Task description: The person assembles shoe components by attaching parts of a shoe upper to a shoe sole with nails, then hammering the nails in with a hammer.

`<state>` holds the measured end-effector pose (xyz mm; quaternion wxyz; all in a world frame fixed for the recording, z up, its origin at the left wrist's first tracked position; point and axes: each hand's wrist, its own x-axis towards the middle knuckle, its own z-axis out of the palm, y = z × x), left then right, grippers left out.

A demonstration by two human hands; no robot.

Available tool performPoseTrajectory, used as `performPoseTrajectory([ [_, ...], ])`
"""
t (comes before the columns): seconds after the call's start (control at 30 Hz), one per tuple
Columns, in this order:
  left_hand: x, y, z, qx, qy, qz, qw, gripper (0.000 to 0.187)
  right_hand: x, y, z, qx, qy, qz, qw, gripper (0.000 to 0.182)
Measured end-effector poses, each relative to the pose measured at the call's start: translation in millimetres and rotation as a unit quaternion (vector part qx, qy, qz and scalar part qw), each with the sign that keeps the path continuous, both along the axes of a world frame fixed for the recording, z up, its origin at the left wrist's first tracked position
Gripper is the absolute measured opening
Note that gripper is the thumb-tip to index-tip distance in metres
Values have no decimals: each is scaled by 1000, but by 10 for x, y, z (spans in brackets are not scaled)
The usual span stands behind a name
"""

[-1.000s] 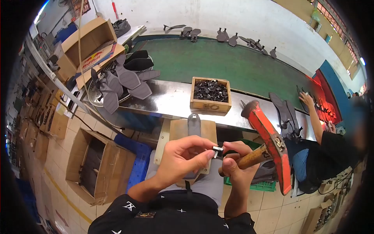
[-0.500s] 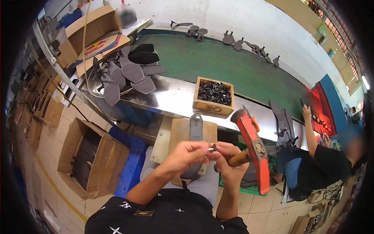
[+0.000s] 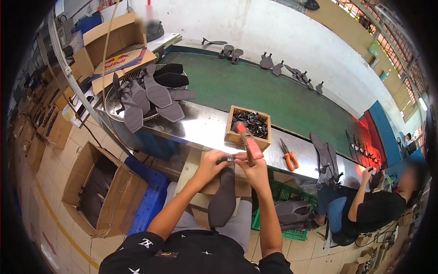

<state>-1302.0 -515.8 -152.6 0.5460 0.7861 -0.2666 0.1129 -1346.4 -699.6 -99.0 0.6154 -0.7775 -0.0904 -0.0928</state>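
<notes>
A dark grey sole (image 3: 222, 201) lies lengthwise over the work block in front of me, its far end lifted at my fingers. My left hand (image 3: 211, 165) pinches that far end. Close beside it, my right hand (image 3: 255, 172) is closed round the handle of a hammer (image 3: 251, 145) with a red head, its fingertips at a tiny part on the sole's end. Just beyond the hammer stands a wooden box (image 3: 228, 132) of small black pieces. Orange-handled pliers (image 3: 289, 157) lie on the metal bench to the right.
Soles fill a wire basket (image 3: 111, 102) at the left. A green conveyor (image 3: 255, 82) runs behind the bench. Cardboard box (image 3: 114, 196) and blue pallet (image 3: 148, 187) stand low left, a green crate (image 3: 296, 234) low right. A co-worker (image 3: 378, 205) sits at the right.
Both hands have moved forward to the sole's far end, which is now raised. The hammer has swung up and left, uncovering the pliers. The sole now extends nearer to me.
</notes>
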Motion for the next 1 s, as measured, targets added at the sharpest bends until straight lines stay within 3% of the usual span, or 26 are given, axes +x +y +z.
performPoseTrajectory([
  [0.23, -95, 38, -89, 23, -30, 19, 999, 27, 96, 55, -146, -90, 17, -15, 996, 14],
  [0.47, -69, 78, -68, 22, -19, -19, 999, 28, -13, 89, 36, -243, -134, 9, 961, 30],
  [0.57, -111, 60, 13, -86, 60, -29, 994, 29, -76, 157, 135, -278, -160, -9, 947, 17],
  [0.6, -123, 76, 47, -65, 73, -23, 995, 30, -66, 122, 86, -297, -171, -10, 939, 15],
  [0.7, -92, 86, 128, -45, 83, -19, 995, 30, -197, 216, 143, -157, -122, -62, 978, 14],
  [0.73, -60, 72, 39, -66, 69, -22, 995, 31, -252, 193, 131, -155, -137, -59, 977, 23],
  [0.83, -84, 86, 97, -101, 118, -64, 986, 29, -664, 189, 331, -45, 32, -30, 998, 34],
  [1.0, -53, 89, 92, -95, 118, -67, 986, 29, -1026, 96, 560, -107, -1, -48, 993, 36],
])
